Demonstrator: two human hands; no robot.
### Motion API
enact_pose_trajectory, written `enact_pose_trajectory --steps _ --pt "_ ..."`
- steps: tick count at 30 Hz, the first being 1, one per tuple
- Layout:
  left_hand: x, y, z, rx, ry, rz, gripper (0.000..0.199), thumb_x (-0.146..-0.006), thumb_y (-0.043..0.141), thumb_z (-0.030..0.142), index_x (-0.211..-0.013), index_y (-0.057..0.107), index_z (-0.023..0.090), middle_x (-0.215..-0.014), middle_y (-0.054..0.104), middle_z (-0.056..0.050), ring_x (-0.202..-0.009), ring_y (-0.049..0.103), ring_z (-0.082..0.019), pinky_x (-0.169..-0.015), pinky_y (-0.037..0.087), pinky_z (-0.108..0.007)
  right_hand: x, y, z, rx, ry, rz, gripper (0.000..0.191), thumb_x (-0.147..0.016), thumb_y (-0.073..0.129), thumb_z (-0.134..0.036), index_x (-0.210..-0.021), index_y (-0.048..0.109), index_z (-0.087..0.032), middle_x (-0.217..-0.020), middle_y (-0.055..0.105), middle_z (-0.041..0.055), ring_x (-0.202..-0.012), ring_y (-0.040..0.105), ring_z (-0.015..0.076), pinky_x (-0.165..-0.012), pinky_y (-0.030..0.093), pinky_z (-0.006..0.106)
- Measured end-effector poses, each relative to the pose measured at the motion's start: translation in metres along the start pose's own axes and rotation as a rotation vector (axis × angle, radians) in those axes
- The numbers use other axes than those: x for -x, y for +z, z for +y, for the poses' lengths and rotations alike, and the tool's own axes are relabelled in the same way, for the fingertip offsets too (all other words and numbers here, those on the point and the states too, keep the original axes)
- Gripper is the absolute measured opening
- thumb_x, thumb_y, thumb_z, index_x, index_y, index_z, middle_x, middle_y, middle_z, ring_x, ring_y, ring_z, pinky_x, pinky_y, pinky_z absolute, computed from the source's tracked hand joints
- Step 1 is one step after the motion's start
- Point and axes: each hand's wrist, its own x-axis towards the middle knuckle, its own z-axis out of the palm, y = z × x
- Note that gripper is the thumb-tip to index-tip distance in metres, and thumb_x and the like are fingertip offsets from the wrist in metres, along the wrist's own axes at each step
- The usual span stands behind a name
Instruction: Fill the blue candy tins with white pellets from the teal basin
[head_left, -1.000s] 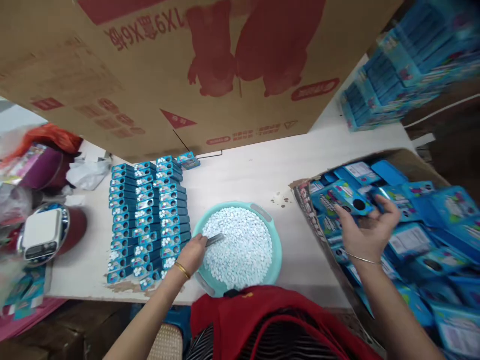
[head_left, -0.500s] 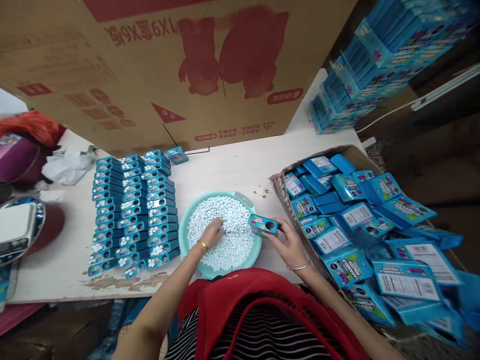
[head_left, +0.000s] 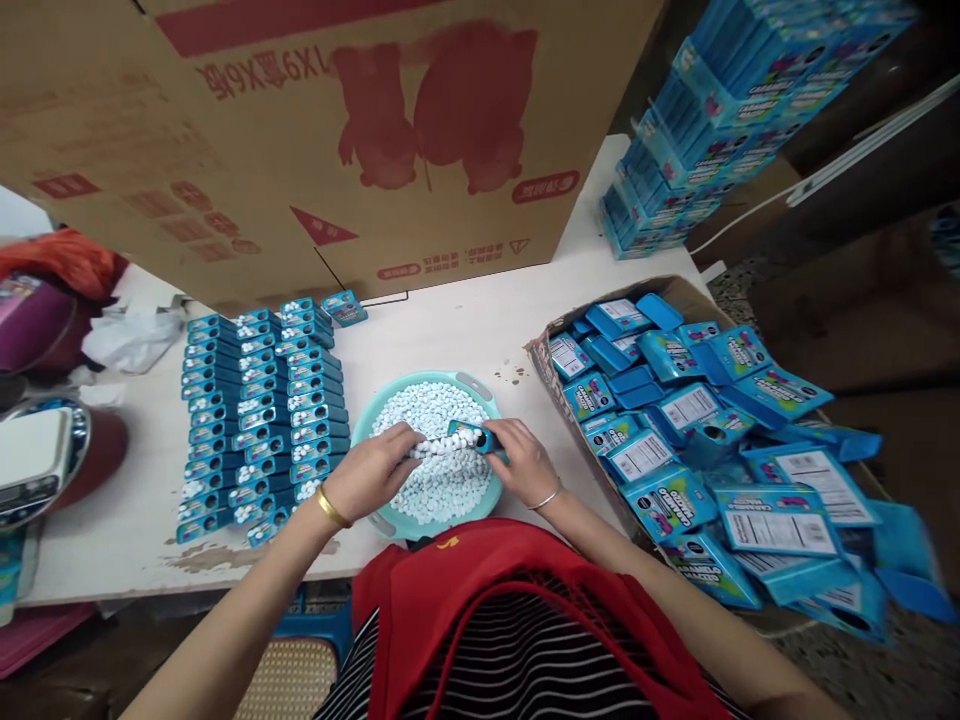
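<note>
My right hand [head_left: 529, 465] is closed around one end of a small blue candy box [head_left: 484, 438], held over the basin with its dark opening facing up. From the left, my left hand [head_left: 379, 468] pinches what looks like a narrow scoop heaped with white candies [head_left: 439, 445]. The heap reaches onto the blue box; the scoop itself is mostly hidden. Under both hands sits the light green basin [head_left: 367, 412], filled with small white candies [head_left: 427, 500].
Columns of upright blue boxes [head_left: 259, 420] stand left, many with candies on top. A carton [head_left: 551, 375] of loose blue boxes is at right. Behind are a large cardboard box [head_left: 450, 235] and stacked blue packs [head_left: 652, 190]. A scale [head_left: 34, 445] stands far left.
My left hand has come up out of the candies and now holds a heaped row of them against the blue box. My right hand has shifted left with the box.
</note>
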Motion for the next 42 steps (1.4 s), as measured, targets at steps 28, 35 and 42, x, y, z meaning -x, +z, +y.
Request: enact_pose_trajectory --steps 28,35,42 --pt "-0.049 0.164 -0.065 0.116 -0.321 -0.089 0.029 -0.084 0.043 0.013 -0.109 0.056 0.018 -0.112 0.062 -0.009 -0.1 0.059 -0.02 -0.09 0.045 -0.032 0.0 -0.011 0.011 -0.1 0.191 0.11 0.028 -0.085 0.058 -0.029 -0.112 0.055 -0.021 -0.105 0.064 0.0102 -0.098 0.059 0.0249 -0.086 0.05 0.041" --pt "-0.024 0.128 -0.06 0.289 -0.208 -0.008 0.025 -0.087 0.047 0.027 -0.109 0.054 0.017 -0.105 0.063 -0.007 -0.095 0.059 -0.018 -0.087 0.047 -0.031 0.002 -0.011 0.015 -0.091 0.222 0.122 0.029 -0.085 0.058 -0.03 -0.112 0.054 -0.021 -0.104 0.064 0.0096 -0.097 0.059 0.0249 -0.085 0.05 0.041" --pt "0.015 0.032 -0.03 0.229 -0.03 0.056 0.026 -0.091 0.042 0.029 -0.112 0.053 0.018 -0.105 0.062 -0.009 -0.097 0.058 -0.019 -0.086 0.046 -0.033 -0.001 0.003 0.011 -0.03 0.047 0.016 0.036 -0.082 0.051 -0.015 -0.117 0.053 -0.021 -0.109 0.063 0.011 -0.103 0.056 0.0277 -0.09 0.049 0.047"
